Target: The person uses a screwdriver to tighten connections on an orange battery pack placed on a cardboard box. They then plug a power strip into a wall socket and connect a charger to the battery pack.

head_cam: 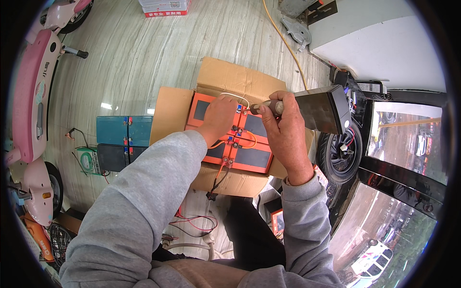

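Orange-cased batteries (252,163) with dark panels lie side by side in an open cardboard box (173,108). My right hand (290,133) grips a screwdriver (266,107) by its worn handle, its shaft pointing left at a battery terminal (245,112). Over the upper left battery rests my left hand (222,113), fingers bent beside the terminals. A white wire (234,94) loops from by those fingers to the terminal area; whether they hold it is hidden. Orange jumper wires (255,139) link lower terminals. An orange and black lead (217,179) hangs over the near flap to a black plug (211,196).
Teal and dark batteries (112,130) stand on the floor at left, near a green-cased device (88,162). A pink scooter (32,97) lines the left side. Right of the box are a black case (320,109) and a wheel (340,154). Red and black leads (196,221) lie below.
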{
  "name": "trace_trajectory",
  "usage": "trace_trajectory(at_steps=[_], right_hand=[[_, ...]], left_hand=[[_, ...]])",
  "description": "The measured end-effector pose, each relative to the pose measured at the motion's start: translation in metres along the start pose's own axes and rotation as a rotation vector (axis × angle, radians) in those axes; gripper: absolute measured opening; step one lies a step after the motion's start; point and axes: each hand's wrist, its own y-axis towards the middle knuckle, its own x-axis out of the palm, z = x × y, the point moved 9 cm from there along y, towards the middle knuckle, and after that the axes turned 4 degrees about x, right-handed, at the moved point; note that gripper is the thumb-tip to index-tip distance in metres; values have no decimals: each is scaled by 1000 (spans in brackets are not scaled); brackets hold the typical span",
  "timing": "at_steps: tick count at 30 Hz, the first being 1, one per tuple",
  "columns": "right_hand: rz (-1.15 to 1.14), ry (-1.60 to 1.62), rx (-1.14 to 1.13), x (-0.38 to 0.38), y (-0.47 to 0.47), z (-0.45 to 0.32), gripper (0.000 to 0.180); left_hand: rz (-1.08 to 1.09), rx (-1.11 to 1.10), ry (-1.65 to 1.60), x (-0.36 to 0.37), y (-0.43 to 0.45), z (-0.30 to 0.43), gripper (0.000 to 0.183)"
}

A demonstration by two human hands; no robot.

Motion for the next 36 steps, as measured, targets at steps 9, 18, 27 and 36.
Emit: trace_trajectory(at_steps=[9,18,27,36], right_hand=[[-115,70,-89,3,-1,-13,25],[-268,-61,-179,6,7,-21,24],[-144,-472,40,16,19,-22,32],[16,-511,-101,19,12,-8,21]], left_hand=[[20,18,1,-1,0,1,7],[23,26,18,-2,-1,2,9],[-21,-59,-27,-3,-1,-4,5],[-218,145,-98,-9,-11,4,24]])
